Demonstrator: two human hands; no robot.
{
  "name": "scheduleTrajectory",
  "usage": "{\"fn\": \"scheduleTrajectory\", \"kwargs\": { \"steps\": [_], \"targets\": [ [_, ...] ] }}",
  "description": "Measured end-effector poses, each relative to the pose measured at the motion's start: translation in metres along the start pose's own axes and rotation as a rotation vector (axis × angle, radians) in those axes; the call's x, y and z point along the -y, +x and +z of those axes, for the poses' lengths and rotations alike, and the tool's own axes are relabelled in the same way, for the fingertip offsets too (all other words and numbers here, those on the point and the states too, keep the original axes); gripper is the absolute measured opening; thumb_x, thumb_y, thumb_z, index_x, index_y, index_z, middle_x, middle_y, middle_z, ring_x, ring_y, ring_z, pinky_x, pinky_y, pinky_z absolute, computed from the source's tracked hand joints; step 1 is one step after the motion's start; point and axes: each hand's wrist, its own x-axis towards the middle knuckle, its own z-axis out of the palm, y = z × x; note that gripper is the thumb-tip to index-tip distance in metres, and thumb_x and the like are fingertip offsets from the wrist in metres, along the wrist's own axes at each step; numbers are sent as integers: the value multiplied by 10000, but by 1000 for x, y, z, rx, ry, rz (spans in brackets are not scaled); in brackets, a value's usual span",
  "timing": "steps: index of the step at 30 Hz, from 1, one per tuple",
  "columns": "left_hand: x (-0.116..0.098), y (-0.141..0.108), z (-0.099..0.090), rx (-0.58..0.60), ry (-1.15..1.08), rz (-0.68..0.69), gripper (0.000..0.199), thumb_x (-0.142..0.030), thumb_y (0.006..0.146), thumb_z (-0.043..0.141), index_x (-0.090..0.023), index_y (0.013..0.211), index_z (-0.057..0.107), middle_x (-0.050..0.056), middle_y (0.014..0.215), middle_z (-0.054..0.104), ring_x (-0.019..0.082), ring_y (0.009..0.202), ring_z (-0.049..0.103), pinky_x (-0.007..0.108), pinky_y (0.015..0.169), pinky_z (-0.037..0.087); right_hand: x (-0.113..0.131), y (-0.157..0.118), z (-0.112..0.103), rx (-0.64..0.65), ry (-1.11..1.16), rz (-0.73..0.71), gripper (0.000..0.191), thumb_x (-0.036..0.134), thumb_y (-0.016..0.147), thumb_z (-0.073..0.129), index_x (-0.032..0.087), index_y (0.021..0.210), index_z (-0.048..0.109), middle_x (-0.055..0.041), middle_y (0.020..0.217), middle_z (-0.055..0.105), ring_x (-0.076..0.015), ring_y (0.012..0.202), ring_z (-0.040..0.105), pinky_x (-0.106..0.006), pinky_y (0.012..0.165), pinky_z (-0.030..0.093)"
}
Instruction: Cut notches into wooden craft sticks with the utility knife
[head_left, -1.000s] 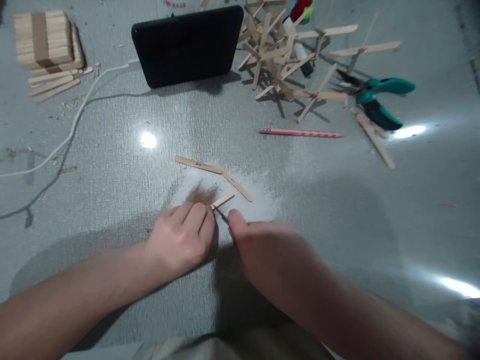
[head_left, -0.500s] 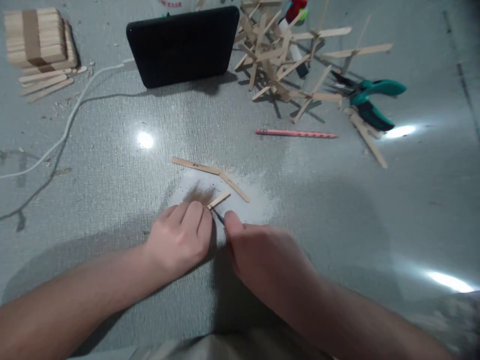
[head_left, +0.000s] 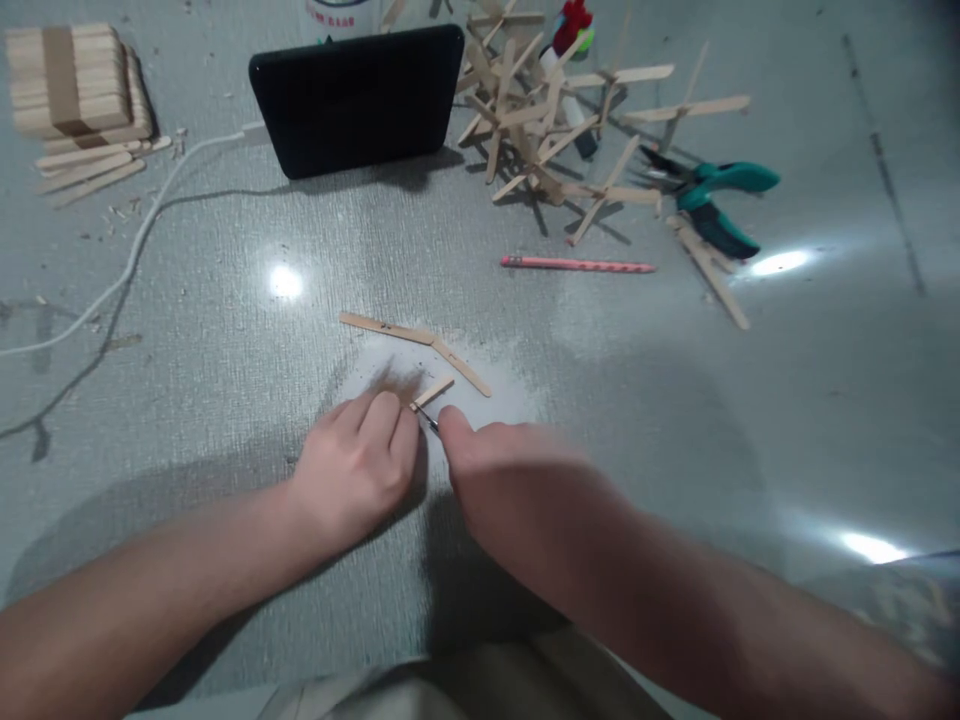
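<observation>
So my left hand (head_left: 356,455) is curled over a craft stick (head_left: 435,392), pinning it to the table (head_left: 637,420) at the near edge of a white patch (head_left: 517,400). Fingertips are hidden, so can't say exactly how they grip. My right hand (head_left: 487,460) is clenched round a slim metal tool (head_left: 429,418), a craft knife I'd guess, with its tip at the stick right beside my left fingers.

What could bite me: push too hard and the tip might skid off the wood into those fingers. A loose hold could let the stick twist, and thin wood might split along the grain.

Headcount: one stick in hand, two marked sticks (head_left: 386,328) just beyond it, meeting end to end at an angle. One pink pencil (head_left: 577,264), farther and to the right. One pair of teal-handled pliers (head_left: 720,205) far right. One black tablet-like device (head_left: 360,105) and one white cable (head_left: 142,255), both on the far side. Far left there's a paper-banded stack (head_left: 64,85), too blurry to count, and the tangle of crossed sticks (head_left: 525,115) beats me too
</observation>
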Motion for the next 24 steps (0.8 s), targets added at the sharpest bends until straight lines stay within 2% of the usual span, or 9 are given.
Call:
{"fn": "scheduleTrajectory", "kwargs": {
  "steps": [3,8,11,13,19,24],
  "targets": [
    [1,0,0,-9,-14,-16,326,7,920,479,-185,662,536,24,621,515,161,557,448,309,495,325,4,0,7,18,-64,-4,226,69,797,526,157,947,670,-48,569,629,-181,474,557,-311,508,163],
    [2,0,0,-4,-32,-11,312,14,906,498,-180,667,548,25,627,532,163,569,461,307,517,358,5,-4,29,-155,-72,-36,223,51,850,492,153,945,666,-31,538,610,-170,445,545,-305,511,138],
    [3,-1,0,2,-25,-11,318,19,912,488,-178,671,550,27,634,539,161,576,464,305,528,357,6,-5,32,-181,-85,-35,222,39,852,480,144,941,655,-24,523,583,-163,436,532,-317,509,119],
    [2,-1,0,5,-26,-12,321,7,920,485,-179,665,545,28,634,537,161,577,459,310,530,345,7,-4,26,-129,-86,-23,220,36,851,485,129,964,650,-27,534,580,-155,445,524,-321,503,123],
    [3,-3,3,-11,-60,-8,317,-58,933,494,-187,646,528,29,630,517,158,551,413,320,510,301,6,0,-11,168,-17,37,245,24,886,465,142,1007,642,-56,644,622,-159,511,531,-302,506,206],
    [4,-4,4,-15,-41,21,323,-48,948,462,-185,664,531,35,638,525,163,560,449,321,508,324,6,0,-24,154,67,52,316,18,909,437,175,1077,654,-80,767,689,-187,634,627,-310,562,270]
  ]
}}
